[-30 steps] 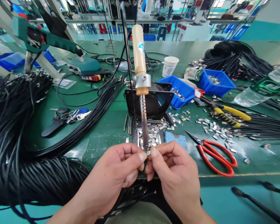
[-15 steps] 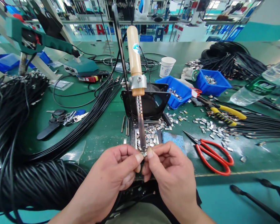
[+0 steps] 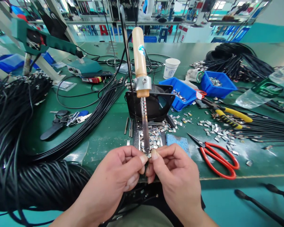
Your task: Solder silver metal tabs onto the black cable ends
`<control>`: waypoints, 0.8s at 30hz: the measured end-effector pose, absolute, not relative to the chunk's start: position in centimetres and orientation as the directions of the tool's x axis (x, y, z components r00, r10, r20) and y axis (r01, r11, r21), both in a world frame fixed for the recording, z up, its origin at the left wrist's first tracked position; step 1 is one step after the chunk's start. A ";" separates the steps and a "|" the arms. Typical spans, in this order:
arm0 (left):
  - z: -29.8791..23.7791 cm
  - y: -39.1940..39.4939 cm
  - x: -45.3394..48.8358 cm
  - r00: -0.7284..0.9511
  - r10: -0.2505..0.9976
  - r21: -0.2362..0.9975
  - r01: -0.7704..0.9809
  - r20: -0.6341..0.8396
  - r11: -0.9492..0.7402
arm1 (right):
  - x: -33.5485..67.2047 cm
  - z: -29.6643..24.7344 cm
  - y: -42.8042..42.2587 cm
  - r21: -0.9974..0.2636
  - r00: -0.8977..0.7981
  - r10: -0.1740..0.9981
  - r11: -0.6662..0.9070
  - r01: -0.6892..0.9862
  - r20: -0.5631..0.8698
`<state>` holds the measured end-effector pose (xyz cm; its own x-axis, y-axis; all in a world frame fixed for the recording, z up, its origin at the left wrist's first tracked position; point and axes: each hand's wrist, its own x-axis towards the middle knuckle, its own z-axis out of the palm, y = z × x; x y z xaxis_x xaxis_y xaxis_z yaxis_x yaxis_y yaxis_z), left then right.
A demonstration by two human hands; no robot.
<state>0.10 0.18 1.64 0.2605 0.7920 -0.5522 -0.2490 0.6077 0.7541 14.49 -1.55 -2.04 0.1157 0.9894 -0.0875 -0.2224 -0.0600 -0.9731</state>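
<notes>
From where I stand, the person's left hand (image 3: 115,179) and right hand (image 3: 177,179) are bare, and so are both wrists. At the grip itself the two thumbnails (image 3: 144,158) show, cut short and square. The knuckles behind it are creased. Back from the grip run the bare left forearm (image 3: 85,211) and right forearm (image 3: 194,216). Below the grip, between them, sits a patch of olive-grey cloth (image 3: 139,219) over the lap.

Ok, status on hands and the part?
Left hand, right hand: both pinching small metal clip. Clip at soldering iron tip. Loose clips piled behind.
</notes>
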 end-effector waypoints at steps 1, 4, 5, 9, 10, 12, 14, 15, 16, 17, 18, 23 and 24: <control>1.7 0.2 0.1 0.262 0.792 0.754 -0.250 -0.552 0.608 | 14.5 -2.1 -1.6 -0.973 0.114 0.990 -0.059 -0.224 -0.086; 1.8 0.1 0.2 0.258 0.791 0.753 -0.248 -0.555 0.610 | 14.5 -2.1 -1.6 -0.973 0.116 0.990 -0.054 -0.225 -0.082; 1.8 0.1 0.2 0.256 0.792 0.755 -0.246 -0.555 0.608 | 14.5 -2.0 -1.6 -0.973 0.117 0.990 -0.052 -0.227 -0.080; 1.8 0.2 0.3 0.261 0.790 0.756 -0.240 -0.554 0.609 | 14.4 -2.0 -1.6 -0.969 0.114 0.991 -0.044 -0.241 -0.073; 1.8 0.2 0.3 0.263 0.790 0.755 -0.242 -0.553 0.609 | 14.4 -2.0 -1.6 -0.969 0.112 0.991 -0.044 -0.244 -0.073; 1.8 0.2 0.3 0.262 0.793 0.756 -0.248 -0.550 0.606 | 14.4 -2.0 -1.6 -0.967 0.107 0.991 -0.047 -0.250 -0.076; 1.7 0.1 0.2 0.257 0.796 0.757 -0.251 -0.549 0.603 | 14.4 -2.1 -1.6 -0.966 0.104 0.991 -0.051 -0.253 -0.080; 1.7 0.1 0.2 0.255 0.796 0.757 -0.251 -0.549 0.603 | 14.4 -2.1 -1.6 -0.966 0.105 0.991 -0.050 -0.253 -0.079; 1.7 0.1 0.2 0.251 0.797 0.758 -0.252 -0.549 0.602 | 14.4 -2.2 -1.6 -0.967 0.110 0.991 -0.043 -0.253 -0.073; 1.7 0.1 0.2 0.250 0.797 0.759 -0.251 -0.549 0.601 | 14.4 -2.2 -1.6 -0.967 0.116 0.991 -0.034 -0.253 -0.066; 1.7 0.0 0.2 0.252 0.798 0.760 -0.248 -0.548 0.600 | 14.4 -2.2 -1.5 -0.967 0.121 0.991 -0.028 -0.253 -0.061; 1.8 -0.1 0.3 0.246 0.792 0.749 -0.260 -0.559 0.610 | 14.3 -2.1 -1.5 -0.967 0.111 0.990 -0.052 -0.251 -0.082; 1.7 -0.1 0.3 0.241 0.790 0.744 -0.266 -0.564 0.613 | 14.3 -2.1 -1.5 -0.967 0.112 0.990 -0.056 -0.250 -0.086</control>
<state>0.28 -0.08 1.74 0.2412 0.7898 -0.5640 -0.2656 0.6127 0.7444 14.29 -1.47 -2.12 0.1116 0.9900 -0.0859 -0.2502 -0.0557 -0.9666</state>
